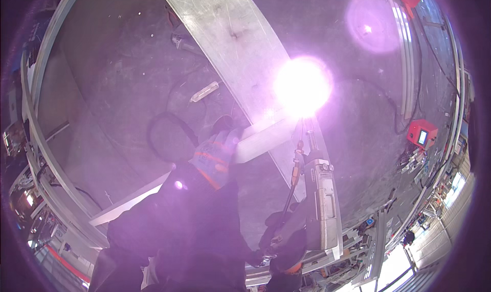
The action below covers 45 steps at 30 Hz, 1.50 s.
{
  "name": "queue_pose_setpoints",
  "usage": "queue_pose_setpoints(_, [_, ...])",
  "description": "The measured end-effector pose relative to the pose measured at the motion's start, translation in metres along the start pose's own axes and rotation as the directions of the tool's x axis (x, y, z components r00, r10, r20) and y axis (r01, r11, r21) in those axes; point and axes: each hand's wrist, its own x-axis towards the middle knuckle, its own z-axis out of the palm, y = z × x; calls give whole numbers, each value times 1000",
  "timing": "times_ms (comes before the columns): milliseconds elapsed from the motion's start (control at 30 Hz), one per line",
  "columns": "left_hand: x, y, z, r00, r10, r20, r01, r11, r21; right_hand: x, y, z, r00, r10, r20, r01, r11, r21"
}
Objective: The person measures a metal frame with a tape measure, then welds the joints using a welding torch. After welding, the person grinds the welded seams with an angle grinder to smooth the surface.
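Note:
A glaring white welding arc (303, 87) burns where a square metal bar (266, 138) meets a long flat metal plate (230, 23), washing out the joint. My left hand (217, 154), in a grey glove with orange bands, is closed around the bar's near end, left of the arc. The welding gun (323, 202), long and grey with a thin nozzle and a copper-coloured side piece, points up into the glare. In shadow beside the gun's rear, my right hand (289, 230) wears a dark glove and grips it; its individual fingers are hard to make out.
On the dark worktable lie a small pale bar-shaped tool (204, 92), an angle grinder (185, 44) and a looped black cable (153, 125). A red box with a screen (422, 134) stands at the right. Long metal strips (407, 61) lie beyond it.

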Motion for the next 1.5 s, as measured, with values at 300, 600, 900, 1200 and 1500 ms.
queue_pose_setpoints(300, [-4, -9, 10, 992, 97, -74, -97, 995, 6, -3, -11, 10, 1000, -6, -2, 6, 999, 52])
queue_pose_setpoints(600, [-3, -14, 16, 984, 135, -113, -132, 991, 38, -2, -10, 11, 1000, -27, -2, 27, 1000, -13])
queue_pose_setpoints(900, [-4, -13, 16, 984, 121, -127, -122, 993, 5, -12, -10, 13, 997, 36, -72, -38, 999, -29])
queue_pose_setpoints(1200, [-3, -7, 11, 994, 46, -97, -47, 999, -6, -22, 11, -3, 990, 88, -114, -78, 993, 87])
queue_pose_setpoints(1500, [-4, -8, 11, 985, 94, -148, -98, 995, -23, -22, -3, 13, 988, 95, -122, -110, 986, -123])
